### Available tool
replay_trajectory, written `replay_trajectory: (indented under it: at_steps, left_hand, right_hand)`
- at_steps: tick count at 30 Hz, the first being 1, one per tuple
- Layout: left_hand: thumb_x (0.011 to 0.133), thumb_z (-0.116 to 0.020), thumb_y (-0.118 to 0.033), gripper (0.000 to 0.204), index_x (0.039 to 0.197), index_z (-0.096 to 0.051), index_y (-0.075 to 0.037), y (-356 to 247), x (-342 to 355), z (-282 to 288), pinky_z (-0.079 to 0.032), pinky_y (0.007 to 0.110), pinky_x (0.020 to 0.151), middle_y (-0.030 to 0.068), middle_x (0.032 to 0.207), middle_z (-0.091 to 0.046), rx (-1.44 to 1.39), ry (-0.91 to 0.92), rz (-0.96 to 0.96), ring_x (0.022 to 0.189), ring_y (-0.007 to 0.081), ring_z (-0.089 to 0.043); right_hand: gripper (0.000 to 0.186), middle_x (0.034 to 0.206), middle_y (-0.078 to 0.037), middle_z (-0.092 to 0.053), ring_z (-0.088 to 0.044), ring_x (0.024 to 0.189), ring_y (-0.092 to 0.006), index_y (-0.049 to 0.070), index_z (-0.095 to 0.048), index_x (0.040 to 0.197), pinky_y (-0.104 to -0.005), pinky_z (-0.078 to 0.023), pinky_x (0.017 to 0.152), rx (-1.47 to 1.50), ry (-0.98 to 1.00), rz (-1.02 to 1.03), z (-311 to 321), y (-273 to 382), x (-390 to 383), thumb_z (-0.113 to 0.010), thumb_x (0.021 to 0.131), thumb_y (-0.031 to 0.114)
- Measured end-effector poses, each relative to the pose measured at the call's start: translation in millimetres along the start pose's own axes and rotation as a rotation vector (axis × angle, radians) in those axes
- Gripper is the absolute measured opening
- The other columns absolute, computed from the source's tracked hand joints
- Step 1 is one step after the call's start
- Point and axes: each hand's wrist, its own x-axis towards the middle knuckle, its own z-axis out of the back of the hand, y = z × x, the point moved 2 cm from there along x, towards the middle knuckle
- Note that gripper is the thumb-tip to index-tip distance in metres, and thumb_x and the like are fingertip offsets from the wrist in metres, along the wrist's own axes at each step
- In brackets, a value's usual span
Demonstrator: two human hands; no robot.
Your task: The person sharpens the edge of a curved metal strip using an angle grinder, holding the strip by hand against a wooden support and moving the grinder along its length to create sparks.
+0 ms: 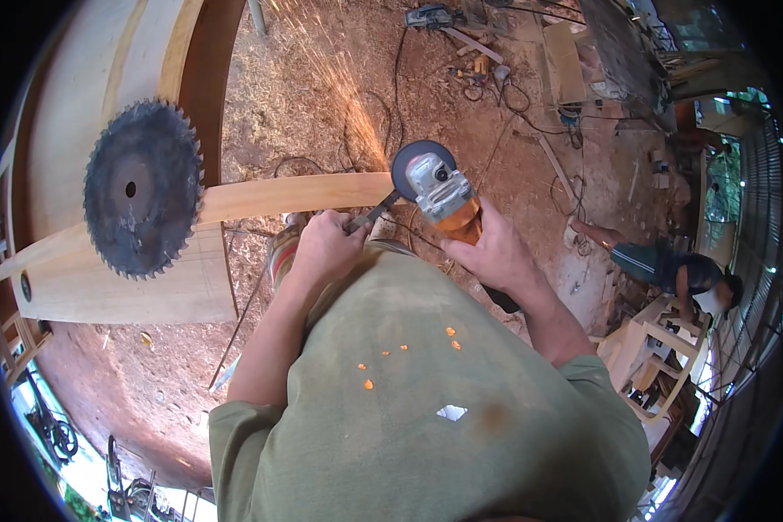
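Observation:
An angle grinder [451, 204] with a silver head and orange body is held by my right hand [498, 250], fingers wrapped round it. Its dark disc [416, 155] meets the tip of a narrow, dark, flat metal piece [376, 211], whose exact kind I cannot make out. My left hand [329, 245] is closed on the near end of that piece. Sparks [357, 109] stream away from the disc toward the far side. Just beyond my left hand, a long pale wooden strip [296, 193] reaches to the disc's left edge.
A toothed circular saw blade [139, 222] lies on wooden boards [174, 300] at the left. Cables [398, 87] and power tools [428, 16] lie on the shaving-covered floor [270, 113]. At the right, another person [670, 265] bends beside a wooden frame [657, 348].

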Motion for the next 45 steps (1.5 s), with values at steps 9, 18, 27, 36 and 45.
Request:
replay_trajectory:
  at_steps: [9,18,27,36,45]
  left_hand:
    - [0.089,-0.069,-0.031,0.036,0.077,-0.071,0.003,-1,0,2,-0.052,0.051,0.081,0.0289,0.080,-0.065,0.013,0.013,0.000,0.084,0.0440,-0.066]
    - [0.088,-0.070,-0.030,0.034,0.077,-0.072,0.002,-7,-3,5,-0.052,0.051,0.077,0.0284,0.076,-0.065,0.005,0.020,0.023,0.079,0.0434,-0.066]
    - [0.088,-0.070,-0.028,0.033,0.076,-0.072,0.003,-6,-2,4,-0.053,0.050,0.077,0.0284,0.075,-0.065,0.021,-0.018,-0.001,0.078,0.0426,-0.067]
    - [0.089,-0.069,-0.030,0.033,0.080,-0.074,0.001,-7,-2,5,-0.053,0.049,0.077,0.0269,0.072,-0.066,0.006,0.019,0.006,0.076,0.0420,-0.067]
    - [0.089,-0.070,-0.030,0.033,0.080,-0.074,0.001,-5,0,4,-0.053,0.049,0.077,0.0270,0.073,-0.066,-0.015,0.020,-0.017,0.077,0.0422,-0.067]
  right_hand:
    - [0.060,0.107,-0.024,-0.070,-0.068,0.104,-0.0396,0.001,-0.056,0.125,-0.0458,-0.053,0.089,-0.003,-0.033,0.020,-2,-7,-1,-0.077,0.076,0.028]
    - [0.058,0.107,-0.023,-0.070,-0.069,0.104,-0.0380,-0.001,-0.056,0.122,-0.0432,-0.054,0.088,-0.005,-0.018,0.019,0,0,-1,-0.078,0.075,0.026]
    - [0.061,0.106,-0.023,-0.070,-0.070,0.102,-0.0377,-0.002,-0.056,0.124,-0.0436,-0.054,0.088,-0.028,0.010,0.012,1,1,-1,-0.078,0.076,0.027]
    - [0.062,0.107,-0.023,-0.070,-0.070,0.104,-0.0374,-0.001,-0.056,0.126,-0.0435,-0.054,0.089,-0.019,0.034,-0.005,1,-1,0,-0.078,0.075,0.026]
    - [0.061,0.107,-0.023,-0.070,-0.070,0.104,-0.0361,-0.003,-0.056,0.125,-0.0433,-0.054,0.089,-0.012,0.053,-0.005,2,4,-2,-0.078,0.075,0.025]
